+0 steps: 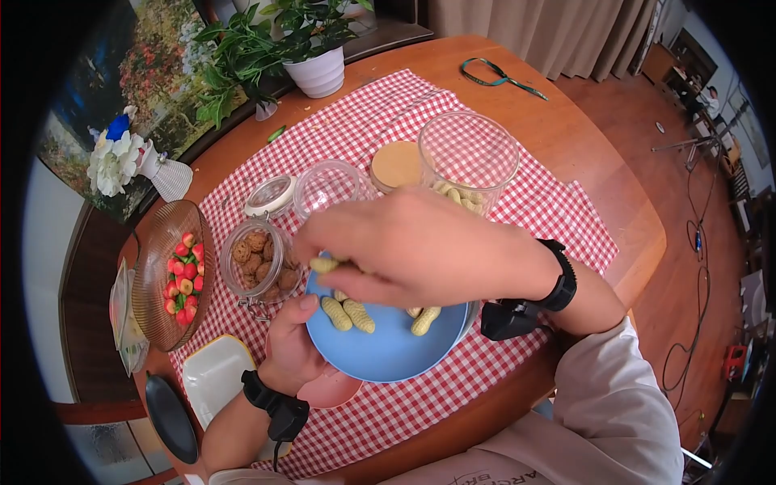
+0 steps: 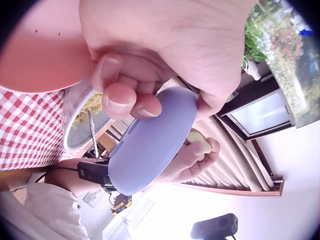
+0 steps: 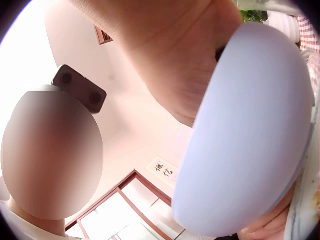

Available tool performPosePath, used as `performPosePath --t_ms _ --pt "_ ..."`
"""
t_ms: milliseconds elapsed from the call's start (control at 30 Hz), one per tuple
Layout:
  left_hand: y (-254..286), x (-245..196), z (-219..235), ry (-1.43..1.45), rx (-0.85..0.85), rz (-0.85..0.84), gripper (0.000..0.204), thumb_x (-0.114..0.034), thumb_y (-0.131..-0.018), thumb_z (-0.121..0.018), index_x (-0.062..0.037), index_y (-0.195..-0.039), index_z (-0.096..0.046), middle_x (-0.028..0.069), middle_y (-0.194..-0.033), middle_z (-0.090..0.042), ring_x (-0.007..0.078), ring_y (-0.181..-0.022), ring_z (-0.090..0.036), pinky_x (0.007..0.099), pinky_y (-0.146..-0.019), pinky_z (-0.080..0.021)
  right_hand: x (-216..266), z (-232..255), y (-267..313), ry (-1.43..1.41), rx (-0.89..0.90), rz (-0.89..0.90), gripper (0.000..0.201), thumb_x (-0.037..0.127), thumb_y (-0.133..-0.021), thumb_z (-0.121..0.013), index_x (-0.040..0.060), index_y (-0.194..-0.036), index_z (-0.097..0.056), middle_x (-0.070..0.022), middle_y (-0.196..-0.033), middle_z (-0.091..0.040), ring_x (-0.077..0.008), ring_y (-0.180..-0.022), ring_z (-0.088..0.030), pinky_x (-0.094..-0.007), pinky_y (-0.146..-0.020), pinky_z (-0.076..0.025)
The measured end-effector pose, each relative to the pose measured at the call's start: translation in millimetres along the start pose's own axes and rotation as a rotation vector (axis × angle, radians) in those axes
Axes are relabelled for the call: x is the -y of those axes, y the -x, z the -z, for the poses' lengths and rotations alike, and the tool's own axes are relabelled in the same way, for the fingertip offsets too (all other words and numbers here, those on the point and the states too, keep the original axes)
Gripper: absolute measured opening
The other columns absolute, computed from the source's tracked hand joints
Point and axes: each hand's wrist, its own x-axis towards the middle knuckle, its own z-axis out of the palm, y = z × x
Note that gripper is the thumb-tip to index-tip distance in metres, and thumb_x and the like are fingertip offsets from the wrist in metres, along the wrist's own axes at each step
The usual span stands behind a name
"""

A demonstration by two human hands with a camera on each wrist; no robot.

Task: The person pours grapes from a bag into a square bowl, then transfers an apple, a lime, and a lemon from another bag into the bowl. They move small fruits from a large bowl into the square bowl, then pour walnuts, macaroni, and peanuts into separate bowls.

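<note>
My left hand (image 1: 293, 347) holds a blue bowl (image 1: 386, 349) by its left side, the thumb at the rim and the fingers underneath. Over the bowl's far left edge, my right hand (image 1: 436, 246) pinches a peanut (image 1: 324, 264) between thumb and fingers. Several unshelled peanuts (image 1: 358, 316) lie inside the bowl, some partly covered by the right hand. In the left wrist view the bowl (image 2: 155, 142) is tilted, with the right hand's peanut (image 2: 198, 137) beyond its rim. The bowl's pale underside (image 3: 245, 130) fills much of the right wrist view.
Left of the bowl stands an open clip-top jar (image 1: 229, 279) of walnuts. A tall clear jar (image 1: 473, 149) with peanuts is behind the right hand, beside a round tan lid (image 1: 396, 166). A pink plate (image 1: 335, 392), white dish (image 1: 217, 372) and ribbed bowl (image 1: 147, 283) of red fruits sit nearby.
</note>
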Motion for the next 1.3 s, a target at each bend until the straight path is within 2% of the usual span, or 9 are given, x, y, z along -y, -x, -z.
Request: performPosePath --t_ms 67,133,267,333,367,533,967,1167,1300 --pt "0 -1 0 -0.008 -0.131 -0.019 0.064 -0.042 -0.096 -0.058 0.0011 -0.144 -0.050 0.0190 -0.125 -0.067 0.0254 -0.098 -0.073 0.0361 -0.071 -0.064 1 14 -3 -0.020 -0.070 0.004 0.018 0.014 -0.092 -0.067 0.0031 -0.107 -0.063 -0.0175 -0.082 -0.069 -0.0342 -0.072 -0.071 -0.0443 -0.061 -0.054" --pt "-2 -3 27 -0.046 0.140 0.045 0.068 -0.043 -0.097 -0.056 0.0034 -0.145 -0.049 0.0206 -0.120 -0.068 0.0235 -0.079 -0.073 0.0311 -0.047 -0.055 -1 37 -5 -0.025 -0.235 -0.181 0.022 0.014 -0.096 -0.071 0.0068 -0.116 -0.066 -0.0017 -0.088 -0.069 -0.0095 -0.072 -0.067 -0.0276 -0.060 -0.052" --pt "-3 -1 31 -0.032 0.115 0.041 0.070 -0.044 -0.097 -0.054 0.0053 -0.147 -0.047 0.0220 -0.119 -0.068 0.0227 -0.070 -0.071 0.0294 -0.038 -0.048 -41 63 -8 -0.062 -0.607 -0.098 0.021 0.018 -0.100 -0.070 0.0043 -0.115 -0.066 0.0004 -0.086 -0.066 -0.0035 -0.072 -0.060 -0.0220 -0.059 -0.048" --pt "-3 -2 32 -0.041 0.124 0.040 0.071 -0.043 -0.097 -0.055 0.0054 -0.148 -0.046 0.0222 -0.127 -0.066 0.0265 -0.088 -0.074 0.0342 -0.057 -0.060 -58 71 -6 -0.444 -0.780 -0.210 0.021 0.020 -0.102 -0.070 0.0028 -0.114 -0.066 -0.0012 -0.084 -0.066 -0.0037 -0.067 -0.057 -0.0203 -0.058 -0.046" --pt "-3 -2 29 -0.042 0.125 0.043 0.071 -0.043 -0.097 -0.055 0.0054 -0.148 -0.046 0.0222 -0.127 -0.066 0.0265 -0.088 -0.074 0.0342 -0.057 -0.060 -62 73 -5 -0.442 -0.783 -0.212 0.021 0.020 -0.102 -0.070 0.0028 -0.114 -0.066 -0.0012 -0.084 -0.066 -0.0037 -0.067 -0.057 -0.0203 -0.058 -0.046" --pt "-2 -3 27 0.027 0.161 0.047 0.073 -0.040 -0.095 -0.059 0.0048 -0.151 -0.044 0.0224 -0.143 -0.059 0.0338 -0.127 -0.063 0.0465 -0.106 -0.054 -71 72 -5 -0.466 -0.726 -0.367 0.022 0.024 -0.103 -0.069 0.0049 -0.112 -0.066 0.0005 -0.079 -0.062 -0.0026 -0.064 -0.055 -0.0188 -0.055 -0.043" --pt "-3 -2 31 0.001 0.131 0.037 0.075 -0.043 -0.095 -0.059 0.0048 -0.151 -0.043 0.0234 -0.142 -0.059 0.0329 -0.123 -0.066 0.0460 -0.100 -0.058 -55 80 -5 -0.256 -0.856 -0.463 0.022 0.022 -0.107 -0.062 0.0027 -0.098 -0.062 0.0028 -0.071 -0.055 -0.0038 -0.060 -0.051 -0.0187 -0.050 -0.040" --pt "-3 -4 30 0.000 0.182 0.045 0.075 -0.042 -0.096 -0.060 0.0047 -0.152 -0.042 0.0230 -0.145 -0.057 0.0338 -0.126 -0.064 0.0465 -0.104 -0.056 -66 78 -6 -0.116 -0.855 -0.304 0.015 0.017 -0.106 -0.065 0.0033 -0.108 -0.060 0.0053 -0.076 -0.054 -0.0015 -0.058 -0.048 -0.0169 -0.048 -0.041" --pt "-2 -5 26 -0.060 0.140 0.066 0.080 -0.043 -0.092 -0.061 0.0027 -0.154 -0.041 0.0234 -0.152 -0.052 0.0379 -0.136 -0.056 0.0529 -0.117 -0.044 -57 77 -4 -0.147 -0.854 -0.354 0.013 0.015 -0.106 -0.064 0.0028 -0.108 -0.061 0.0046 -0.077 -0.055 -0.0017 -0.062 -0.051 -0.0180 -0.052 -0.045"
